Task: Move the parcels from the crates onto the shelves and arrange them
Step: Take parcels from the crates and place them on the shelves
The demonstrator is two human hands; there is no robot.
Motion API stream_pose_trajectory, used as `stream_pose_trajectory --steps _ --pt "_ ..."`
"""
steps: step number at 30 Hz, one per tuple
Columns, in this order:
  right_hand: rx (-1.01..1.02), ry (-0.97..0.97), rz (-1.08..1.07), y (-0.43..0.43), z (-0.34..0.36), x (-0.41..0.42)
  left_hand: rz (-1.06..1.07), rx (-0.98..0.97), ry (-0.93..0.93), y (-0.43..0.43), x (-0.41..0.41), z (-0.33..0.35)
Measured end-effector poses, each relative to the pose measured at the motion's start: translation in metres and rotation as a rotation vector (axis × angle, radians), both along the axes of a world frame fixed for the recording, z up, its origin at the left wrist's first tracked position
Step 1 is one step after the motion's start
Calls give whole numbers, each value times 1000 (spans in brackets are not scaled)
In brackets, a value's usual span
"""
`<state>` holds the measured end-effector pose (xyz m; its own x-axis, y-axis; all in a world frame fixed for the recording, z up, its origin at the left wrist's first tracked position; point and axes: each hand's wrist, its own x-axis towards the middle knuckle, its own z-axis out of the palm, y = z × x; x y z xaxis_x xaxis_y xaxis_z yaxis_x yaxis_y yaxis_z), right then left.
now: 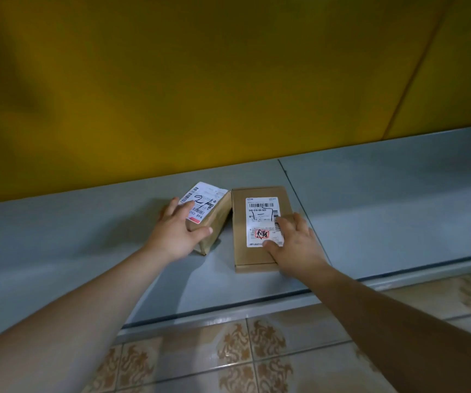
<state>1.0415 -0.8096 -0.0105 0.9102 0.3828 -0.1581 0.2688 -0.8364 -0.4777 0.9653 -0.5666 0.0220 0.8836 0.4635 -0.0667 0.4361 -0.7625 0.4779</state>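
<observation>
Two brown cardboard parcels lie side by side on a low grey shelf (pixel 384 199). The small parcel (pixel 214 215) on the left carries a white label with black handwriting; my left hand (pixel 176 232) grips it from the left, fingers over its top and thumb across its front face. To its right lies a flat parcel (pixel 242 251) with a barcode label and a red mark. My right hand (pixel 296 245) rests on that parcel's right half with fingers spread flat. The two parcels nearly touch at their far corners.
A yellow wall (pixel 228 80) backs the shelf. A seam (pixel 291 180) divides the shelf surface just right of the flat parcel. Patterned floor tiles (pixel 257 350) lie below the shelf's front edge. No crate is in view.
</observation>
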Motion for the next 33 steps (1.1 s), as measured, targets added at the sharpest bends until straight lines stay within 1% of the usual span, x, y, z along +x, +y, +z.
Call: stream_pose_trajectory --steps 3,6,7,10,12,14,17,19,22,25,28,30,33 --pt "-90 -93 100 0 -1 1 -2 115 -29 1 9 1" --pt "-180 -98 254 0 -9 -4 -86 322 -128 4 24 4" --pt "-190 -94 280 -1 -12 -5 -117 357 -144 7 30 4" --pt "-170 -108 280 -5 -17 -1 -134 320 -85 15 47 2" --pt "-148 -131 266 -5 -18 3 -142 330 -41 20 56 -2" --pt "-138 -136 245 -6 -18 10 -172 335 -43 22 65 -7" --pt "-124 -135 188 -10 -17 22 -200 276 -80 17 84 -10" --pt "-115 -170 168 -14 -20 23 -225 255 -81 13 101 -11" --pt "-107 -201 152 -20 -25 17 -249 283 -42 13 127 -11" --pt "-117 -187 147 -24 -29 14 -268 333 9 13 146 -11" --pt "-110 -172 148 -25 -28 13 -284 336 55 15 156 -5" --pt "-113 -172 150 -26 -26 13 -241 291 -19 12 149 -3" --pt "-143 -151 152 -27 -23 13 -121 157 -217 -4 114 -14"
